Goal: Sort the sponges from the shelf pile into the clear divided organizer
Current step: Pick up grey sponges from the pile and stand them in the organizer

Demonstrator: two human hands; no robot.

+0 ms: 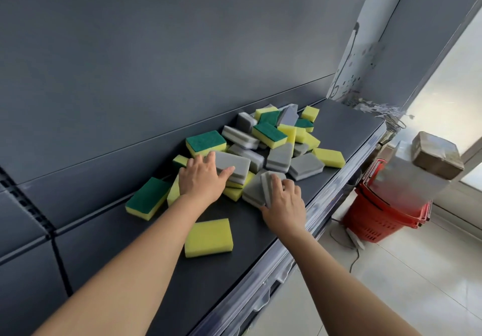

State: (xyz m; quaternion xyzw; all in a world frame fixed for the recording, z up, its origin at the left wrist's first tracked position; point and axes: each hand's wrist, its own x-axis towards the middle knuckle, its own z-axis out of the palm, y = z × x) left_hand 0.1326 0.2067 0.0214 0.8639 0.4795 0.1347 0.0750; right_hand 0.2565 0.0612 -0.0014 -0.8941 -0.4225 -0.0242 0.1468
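The sponge pile point(273, 137) (yellow-green and grey) lies mid-frame on the dark shelf point(347, 116); my left hand point(202, 179) curls its fingers round a flat grey sponge point(233, 164); my right hand point(284, 202) clasps an upright grey sponge point(266, 187); red baskets point(375, 218) stand lower right.

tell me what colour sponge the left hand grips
Grey rectangular foam sponge in the left hand; head view.

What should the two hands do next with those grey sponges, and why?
Probably lift both clear of the pile: the left hand has its grip round a flat grey sponge, the right hand round an upright grey sponge. The organizer is out of view.
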